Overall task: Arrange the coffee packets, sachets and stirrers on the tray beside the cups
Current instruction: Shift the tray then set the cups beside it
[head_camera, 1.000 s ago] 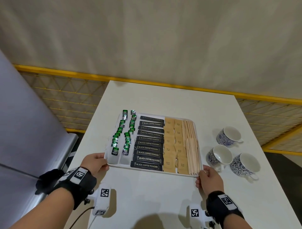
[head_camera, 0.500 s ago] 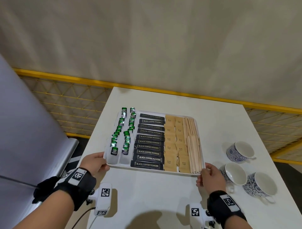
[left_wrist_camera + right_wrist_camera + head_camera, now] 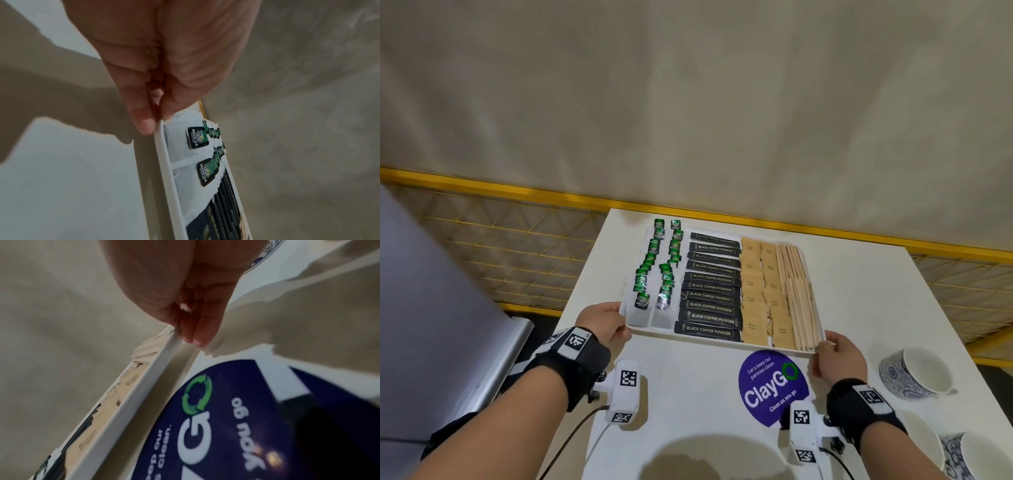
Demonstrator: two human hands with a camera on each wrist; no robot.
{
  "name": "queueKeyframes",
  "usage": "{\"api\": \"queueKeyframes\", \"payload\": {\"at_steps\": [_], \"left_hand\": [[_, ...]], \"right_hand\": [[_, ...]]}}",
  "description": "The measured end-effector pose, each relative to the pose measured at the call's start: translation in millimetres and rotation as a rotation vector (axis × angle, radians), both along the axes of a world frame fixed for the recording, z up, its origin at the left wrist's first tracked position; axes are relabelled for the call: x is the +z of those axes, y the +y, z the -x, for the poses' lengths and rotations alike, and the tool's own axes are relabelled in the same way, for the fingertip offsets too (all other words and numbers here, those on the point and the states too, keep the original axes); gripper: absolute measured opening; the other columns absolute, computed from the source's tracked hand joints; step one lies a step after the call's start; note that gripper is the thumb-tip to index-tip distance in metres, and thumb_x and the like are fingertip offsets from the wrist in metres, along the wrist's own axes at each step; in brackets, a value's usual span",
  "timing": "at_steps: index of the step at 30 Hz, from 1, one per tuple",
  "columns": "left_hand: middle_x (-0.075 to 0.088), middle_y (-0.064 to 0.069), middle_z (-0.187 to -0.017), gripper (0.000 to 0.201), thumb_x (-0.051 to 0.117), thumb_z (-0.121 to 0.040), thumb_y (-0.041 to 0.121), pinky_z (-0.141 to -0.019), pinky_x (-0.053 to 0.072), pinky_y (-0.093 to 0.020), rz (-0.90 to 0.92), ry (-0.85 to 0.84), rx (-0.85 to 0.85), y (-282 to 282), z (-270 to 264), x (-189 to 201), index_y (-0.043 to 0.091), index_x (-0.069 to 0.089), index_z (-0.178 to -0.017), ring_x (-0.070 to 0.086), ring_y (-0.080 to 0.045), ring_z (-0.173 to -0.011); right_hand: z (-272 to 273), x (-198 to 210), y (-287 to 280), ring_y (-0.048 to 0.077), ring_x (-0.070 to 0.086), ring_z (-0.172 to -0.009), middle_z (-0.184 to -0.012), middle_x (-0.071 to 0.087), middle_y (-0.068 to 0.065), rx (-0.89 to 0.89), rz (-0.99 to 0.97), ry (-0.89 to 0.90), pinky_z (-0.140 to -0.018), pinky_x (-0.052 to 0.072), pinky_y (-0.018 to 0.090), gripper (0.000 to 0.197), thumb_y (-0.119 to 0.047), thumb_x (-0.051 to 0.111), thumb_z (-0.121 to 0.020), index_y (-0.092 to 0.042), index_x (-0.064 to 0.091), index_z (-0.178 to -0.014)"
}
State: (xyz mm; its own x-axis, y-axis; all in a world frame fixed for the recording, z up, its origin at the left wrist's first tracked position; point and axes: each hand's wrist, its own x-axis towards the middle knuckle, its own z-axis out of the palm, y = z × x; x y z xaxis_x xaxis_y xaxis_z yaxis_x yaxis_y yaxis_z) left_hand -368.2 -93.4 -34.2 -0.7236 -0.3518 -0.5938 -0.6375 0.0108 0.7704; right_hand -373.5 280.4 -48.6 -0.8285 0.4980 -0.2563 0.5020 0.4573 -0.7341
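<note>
White tray (image 3: 635,328) on white bench (image 3: 859,294), held at both near corners. L hand (image 3: 602,323) w/ fingers (image 3: 144,116) clamped on near-left rim; R hand (image 3: 839,356) w/ fingers (image 3: 197,331) clamped on near-right rim. Tray contents, L to R: two rows green tea bags (image 3: 654,270); col. of black coffee packets (image 3: 710,294); brown sugar sachets (image 3: 760,284); wooden stirrers (image 3: 799,294) along right edge. Purple "ClayGo" sticker (image 3: 772,387) on bench just in front of tray, between wrists. Blue-patterned cups (image 3: 911,373) stand on bench to right of tray, near R hand, not touching tray
</note>
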Motion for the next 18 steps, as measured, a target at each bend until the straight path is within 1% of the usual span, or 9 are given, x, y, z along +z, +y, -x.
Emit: {"api": "queueKeyframes", "payload": {"at_steps": [2, 4, 6, 7, 9, 11, 14, 16, 18], "left_hand": [[0.066, -0.014, -0.085, 0.036, 0.046, -0.082, -0.015, -0.091, 0.052, -0.044, 0.009, -0.004, -0.007, 1.8, 8.3, -4.0, 0.008, 0.069, -0.097, 0.057, -0.03, -0.075], [0.066, -0.013, -0.084, 0.036, 0.045, -0.082, -0.015, -0.09, 0.053, -0.042, 0.01, -0.006, 0.004, 2.4, 14.0, -6.0, 0.009, 0.069, -0.096, 0.057, -0.029, -0.073], [0.065, -0.013, -0.084, 0.037, 0.044, -0.083, -0.015, -0.088, 0.053, -0.04, 0.005, -0.006, 0.019, 0.7, 18.7, -8.2, 0.009, 0.068, -0.099, 0.056, -0.029, -0.07], [0.065, -0.013, -0.085, 0.037, 0.044, -0.083, -0.015, -0.09, 0.052, -0.041, 0.005, -0.006, 0.019, -0.1, 19.9, -8.5, 0.009, 0.068, -0.099, 0.056, -0.029, -0.071], [0.066, -0.012, -0.084, 0.036, 0.045, -0.083, -0.015, -0.094, 0.05, -0.043, 0.017, -0.002, 0.012, -1.7, 21.8, -9.8, 0.009, 0.068, -0.097, 0.057, -0.028, -0.073], [0.066, -0.011, -0.082, 0.035, 0.047, -0.084, -0.014, -0.094, 0.05, -0.043, 0.019, 0.012, 0.034, -2.8, 23.7, -13.5, 0.009, 0.069, -0.1, 0.057, -0.027, -0.073], [0.065, -0.01, -0.076, 0.034, 0.048, -0.085, -0.013, -0.091, 0.051, -0.04, -0.013, 0.059, 0.1, -2.8, 24.1, -18.4, 0.009, 0.069, -0.102, 0.056, -0.024, -0.069], [0.065, -0.01, -0.072, 0.032, 0.05, -0.085, -0.01, -0.093, 0.05, -0.041, -0.002, 0.082, 0.112, -2.8, 24.6, -20.8, 0.008, 0.07, -0.102, 0.056, -0.026, -0.071], [0.064, -0.01, -0.07, 0.032, 0.05, -0.086, -0.009, -0.091, 0.049, -0.04, -0.01, 0.105, 0.136, -1.9, 24.0, -21.8, 0.01, 0.07, -0.101, 0.055, -0.027, -0.073]], "right_hand": [[9.9, -0.7, 0.8, 0.031, 0.065, -0.059, -0.06, 0.067, 0.013, 0.004, -0.017, -0.005, -0.067, 0.057, 0.04, 0.028, -0.008, 0.04, -0.089, -0.016, 0.062, -0.103], [19.2, -2.7, 0.8, 0.029, 0.065, -0.062, -0.066, 0.068, 0.011, 0.01, -0.03, -0.012, -0.065, 0.055, 0.037, 0.028, -0.009, 0.04, -0.09, -0.015, 0.063, -0.105], [28.5, -5.7, -0.3, 0.028, 0.065, -0.066, -0.075, 0.069, 0.011, 0.017, -0.036, -0.02, -0.063, 0.054, 0.034, 0.03, -0.01, 0.04, -0.09, -0.014, 0.063, -0.108], [32.3, -7.0, -0.7, 0.028, 0.064, -0.069, -0.082, 0.069, 0.012, 0.022, -0.036, -0.022, -0.062, 0.053, 0.032, 0.031, -0.01, 0.04, -0.09, -0.013, 0.063, -0.111], [39.0, -8.9, -2.3, 0.03, 0.062, -0.078, -0.095, 0.068, 0.013, 0.036, -0.045, -0.023, -0.069, 0.053, 0.033, 0.032, -0.009, 0.041, -0.091, -0.012, 0.062, -0.116], [42.9, -10.6, -3.7, 0.029, 0.061, -0.082, -0.099, 0.068, 0.013, 0.04, -0.047, -0.022, -0.077, 0.053, 0.035, 0.032, -0.01, 0.042, -0.092, -0.012, 0.062, -0.117], [43.3, -12.1, -5.4, 0.023, 0.055, -0.083, -0.108, 0.067, 0.014, 0.049, -0.073, -0.031, -0.076, 0.045, 0.029, 0.031, -0.011, 0.042, -0.095, -0.01, 0.06, -0.121], [43.3, -12.9, -5.7, 0.022, 0.052, -0.084, -0.111, 0.066, 0.013, 0.055, -0.085, -0.032, -0.075, 0.042, 0.027, 0.032, -0.012, 0.042, -0.095, -0.01, 0.059, -0.122], [43.5, -12.9, -6.1, 0.022, 0.052, -0.084, -0.112, 0.066, 0.013, 0.065, -0.091, -0.041, -0.075, 0.041, 0.027, 0.031, -0.013, 0.041, -0.096, -0.01, 0.058, -0.122]]}}
